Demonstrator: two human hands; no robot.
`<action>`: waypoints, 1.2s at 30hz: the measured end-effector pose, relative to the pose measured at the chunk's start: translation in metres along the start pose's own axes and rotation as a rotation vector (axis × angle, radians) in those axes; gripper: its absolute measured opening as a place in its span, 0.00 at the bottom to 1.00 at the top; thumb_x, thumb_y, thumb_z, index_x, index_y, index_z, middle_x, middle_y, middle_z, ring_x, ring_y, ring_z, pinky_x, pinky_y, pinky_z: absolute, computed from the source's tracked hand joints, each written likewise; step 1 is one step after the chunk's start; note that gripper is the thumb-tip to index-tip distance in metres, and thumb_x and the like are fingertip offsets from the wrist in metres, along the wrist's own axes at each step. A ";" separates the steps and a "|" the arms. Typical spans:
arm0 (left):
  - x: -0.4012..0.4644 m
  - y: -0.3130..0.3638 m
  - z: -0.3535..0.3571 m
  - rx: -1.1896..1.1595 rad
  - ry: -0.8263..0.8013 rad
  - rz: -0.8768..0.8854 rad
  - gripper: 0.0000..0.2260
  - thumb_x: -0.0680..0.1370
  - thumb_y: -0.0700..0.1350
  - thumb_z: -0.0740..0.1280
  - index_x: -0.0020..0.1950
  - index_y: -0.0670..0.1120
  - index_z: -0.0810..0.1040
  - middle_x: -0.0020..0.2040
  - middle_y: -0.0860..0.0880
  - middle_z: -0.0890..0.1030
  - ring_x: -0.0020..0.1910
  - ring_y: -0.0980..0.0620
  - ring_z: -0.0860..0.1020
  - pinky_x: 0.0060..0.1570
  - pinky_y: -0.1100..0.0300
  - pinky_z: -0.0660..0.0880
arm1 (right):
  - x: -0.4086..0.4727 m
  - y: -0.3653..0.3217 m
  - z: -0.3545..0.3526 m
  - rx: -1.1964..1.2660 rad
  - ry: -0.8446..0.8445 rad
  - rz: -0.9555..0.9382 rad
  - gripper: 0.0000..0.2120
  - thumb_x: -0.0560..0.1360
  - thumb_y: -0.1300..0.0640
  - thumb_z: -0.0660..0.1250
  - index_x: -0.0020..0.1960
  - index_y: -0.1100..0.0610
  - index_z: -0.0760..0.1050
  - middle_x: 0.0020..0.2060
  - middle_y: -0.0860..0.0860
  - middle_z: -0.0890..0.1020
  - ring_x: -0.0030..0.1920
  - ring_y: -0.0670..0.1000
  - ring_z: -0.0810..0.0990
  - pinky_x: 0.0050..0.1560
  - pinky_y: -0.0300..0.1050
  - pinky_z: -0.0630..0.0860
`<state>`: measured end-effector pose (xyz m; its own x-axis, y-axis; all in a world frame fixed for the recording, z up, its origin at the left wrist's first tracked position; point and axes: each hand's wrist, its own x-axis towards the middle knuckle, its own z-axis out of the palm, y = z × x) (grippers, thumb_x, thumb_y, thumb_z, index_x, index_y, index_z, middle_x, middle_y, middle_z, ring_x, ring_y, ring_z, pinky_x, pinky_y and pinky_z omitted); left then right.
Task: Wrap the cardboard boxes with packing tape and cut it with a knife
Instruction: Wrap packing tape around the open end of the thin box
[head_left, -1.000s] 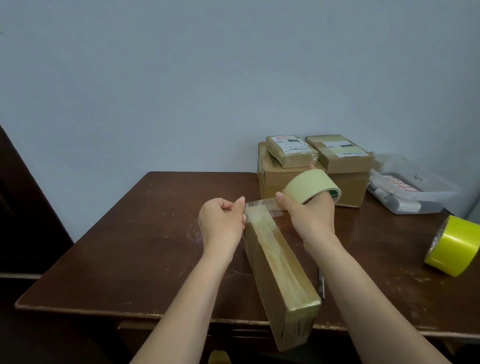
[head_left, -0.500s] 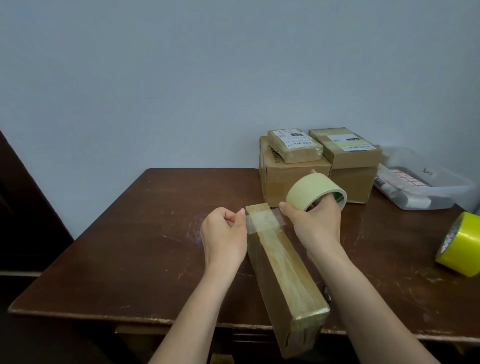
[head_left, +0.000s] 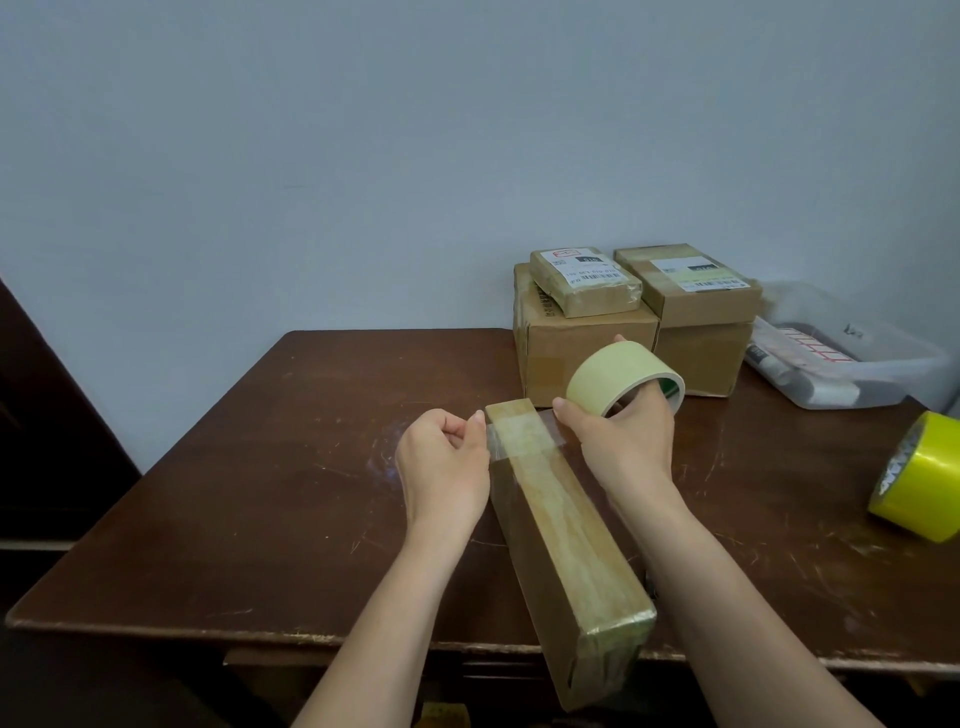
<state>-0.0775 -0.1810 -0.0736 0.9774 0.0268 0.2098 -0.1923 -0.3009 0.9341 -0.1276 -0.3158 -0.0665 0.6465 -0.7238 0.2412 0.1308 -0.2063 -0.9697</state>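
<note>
Two bare hands work at frame centre over a long cardboard box that stands on edge on the brown wooden table, its near end jutting past the table's front edge. Left hand, curled, pinches the free end of a clear tape strip against the box's left face, at the far end. Right hand grips a pale beige tape roll, fingers through the core and thumb on the outer face, just right of and above the box's far end. Strip runs from the roll across the box's top edge to the left hand's pinch; it lies on the top face. Box already bears lengthwise tape along its top and over the near end. Behind the roll, upper right of centre: stack of cardboard boxes against the wall, two larger below, two smaller labelled ones on top. Further right, a clear plastic container with items inside, contents not legible. Right edge of frame: yellow tape roll lying on the table, well apart from the hands. Small dark object shows on the table between the right forearm and the box; too hidden to identify.
</note>
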 end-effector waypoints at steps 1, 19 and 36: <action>0.000 -0.001 0.001 0.003 -0.001 0.002 0.15 0.79 0.46 0.69 0.35 0.41 0.76 0.32 0.43 0.80 0.34 0.44 0.80 0.39 0.51 0.79 | 0.000 0.001 0.000 0.004 -0.001 0.001 0.42 0.70 0.64 0.77 0.77 0.46 0.61 0.59 0.50 0.73 0.61 0.50 0.73 0.53 0.41 0.72; -0.014 -0.027 0.021 -0.105 -0.039 0.054 0.15 0.82 0.50 0.61 0.40 0.43 0.72 0.37 0.41 0.80 0.34 0.45 0.78 0.36 0.54 0.74 | -0.012 0.026 0.007 0.121 -0.110 0.075 0.29 0.76 0.63 0.71 0.73 0.50 0.66 0.42 0.49 0.78 0.37 0.35 0.79 0.34 0.26 0.72; -0.021 -0.040 0.036 -0.187 -0.165 -0.064 0.05 0.84 0.55 0.51 0.59 0.57 0.60 0.38 0.52 0.78 0.36 0.55 0.77 0.35 0.56 0.70 | -0.017 0.036 0.013 0.313 -0.230 0.279 0.10 0.80 0.61 0.65 0.61 0.55 0.76 0.37 0.41 0.83 0.34 0.33 0.81 0.31 0.27 0.72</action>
<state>-0.0870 -0.2040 -0.1255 0.9863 -0.1207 0.1127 -0.1274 -0.1216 0.9844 -0.1239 -0.3023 -0.1060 0.8341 -0.5516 -0.0102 0.1264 0.2091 -0.9697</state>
